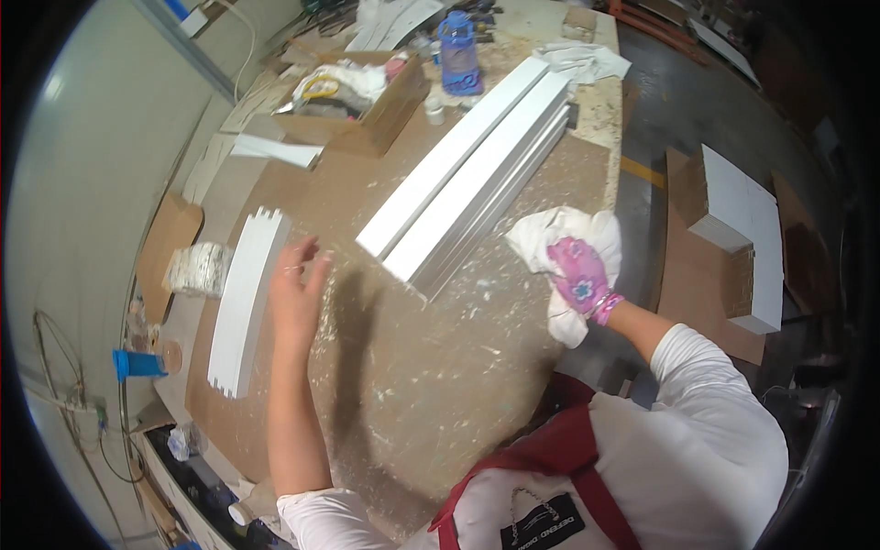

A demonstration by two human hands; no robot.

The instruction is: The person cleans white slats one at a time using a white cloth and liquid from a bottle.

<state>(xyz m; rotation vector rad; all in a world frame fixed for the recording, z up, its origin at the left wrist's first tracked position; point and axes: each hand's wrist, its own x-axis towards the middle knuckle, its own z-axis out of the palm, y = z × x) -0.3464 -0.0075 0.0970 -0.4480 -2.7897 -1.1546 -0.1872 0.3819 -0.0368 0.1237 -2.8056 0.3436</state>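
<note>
Head view: white notched board point(246, 307), left on the brown surface point(440, 385).
Left hand point(301, 280): bare, fingers loose, empty, just beside it.
Right hand point(579, 270): gloved, grasping a white cloth point(541, 234).
Cloth step: likely wiping; the next move calls for bringing it to a board.
Board stack point(478, 172): mid-surface, possible obstacle between the hands; brown box point(396, 103), blue bottle point(459, 57) beyond.

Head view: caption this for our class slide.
Gloved right hand on white cloth; bare left hand beside notched white board.
</note>
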